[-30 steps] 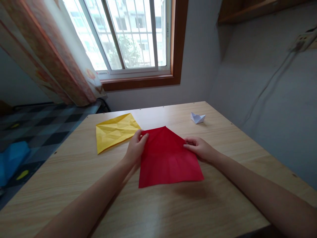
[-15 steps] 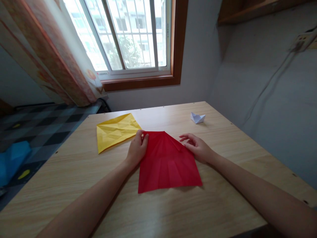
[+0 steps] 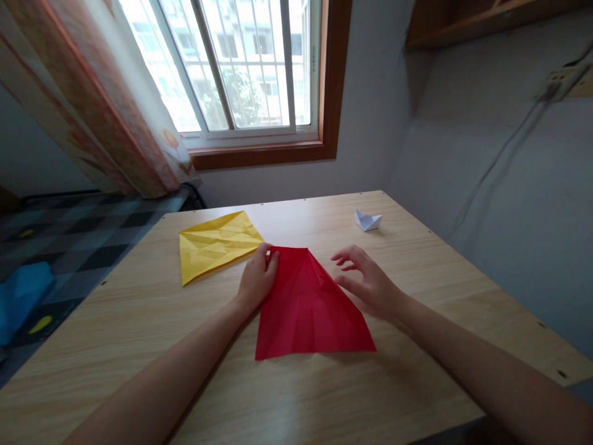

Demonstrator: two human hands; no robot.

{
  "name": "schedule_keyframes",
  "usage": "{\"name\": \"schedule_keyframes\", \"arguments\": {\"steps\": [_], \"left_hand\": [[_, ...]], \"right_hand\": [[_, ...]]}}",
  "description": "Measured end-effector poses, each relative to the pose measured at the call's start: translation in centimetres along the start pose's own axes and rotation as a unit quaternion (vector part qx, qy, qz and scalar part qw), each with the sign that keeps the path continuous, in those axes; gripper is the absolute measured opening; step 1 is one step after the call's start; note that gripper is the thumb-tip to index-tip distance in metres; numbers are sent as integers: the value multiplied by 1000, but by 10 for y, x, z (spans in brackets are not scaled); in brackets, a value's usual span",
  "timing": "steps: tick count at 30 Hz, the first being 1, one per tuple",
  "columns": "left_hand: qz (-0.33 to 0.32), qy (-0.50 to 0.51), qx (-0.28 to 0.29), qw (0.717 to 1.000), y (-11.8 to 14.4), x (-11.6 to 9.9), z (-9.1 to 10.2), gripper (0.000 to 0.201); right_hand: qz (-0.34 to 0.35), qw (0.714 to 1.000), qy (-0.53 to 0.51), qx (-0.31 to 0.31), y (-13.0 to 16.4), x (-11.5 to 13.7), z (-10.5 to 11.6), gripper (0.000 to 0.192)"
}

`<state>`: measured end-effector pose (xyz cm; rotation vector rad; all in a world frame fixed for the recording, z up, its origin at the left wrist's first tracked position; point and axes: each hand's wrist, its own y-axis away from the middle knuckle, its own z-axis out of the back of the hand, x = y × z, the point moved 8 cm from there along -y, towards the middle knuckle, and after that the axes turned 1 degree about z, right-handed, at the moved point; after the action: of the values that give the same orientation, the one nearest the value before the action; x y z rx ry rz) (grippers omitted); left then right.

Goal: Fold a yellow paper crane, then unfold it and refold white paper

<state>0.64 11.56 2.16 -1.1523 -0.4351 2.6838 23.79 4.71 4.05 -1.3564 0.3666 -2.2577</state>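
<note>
While the red sheet [image 3: 310, 309] lies flat on the table [image 3: 139, 321], centre and near the front edge, I see the left hand [image 3: 257, 281] at its far left corner. Fingers curled there, thumb and fingertips pinching that corner against the wood. Right hand [image 3: 368, 284] sits at the sheet's right sloped edge, fingers spread and loose, grasping nothing; heel of the hand looks close to the paper, can't tell if it touches. Sheet is creased, narrow at the far end, wide at the near end, right flap folded in along a diagonal.

Yellow sheet [image 3: 215, 244] lies flat just left of the red one, its near corner right beside the left hand's fingertips, creased too. Small white paper boat [image 3: 368, 220] sits well apart at the far right of the table. Window [image 3: 241, 68] and curtain [image 3: 92, 99] behind the table.
</note>
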Motion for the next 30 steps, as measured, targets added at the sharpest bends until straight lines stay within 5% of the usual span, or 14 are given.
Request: {"name": "schedule_keyframes", "arguments": {"steps": [5, 9, 13, 21, 30], "left_hand": [[-1, 4, 6, 1000, 0, 1, -1, 19], [-5, 1, 3, 1000, -1, 0, 0, 19], [-4, 5, 9, 1000, -1, 0, -1, 18], [3, 19, 18, 1000, -2, 4, -3, 21], [2, 28, 11, 1000, -3, 5, -3, 21]], "right_hand": [[130, 968, 200, 80, 6, 31, -13, 14], [128, 920, 353, 107, 7, 20, -20, 25], [90, 902, 409, 104, 4, 7, -17, 25], [22, 916, 398, 37, 2, -2, -3, 5], [-91, 967, 238, -26, -3, -27, 15, 7]]}}
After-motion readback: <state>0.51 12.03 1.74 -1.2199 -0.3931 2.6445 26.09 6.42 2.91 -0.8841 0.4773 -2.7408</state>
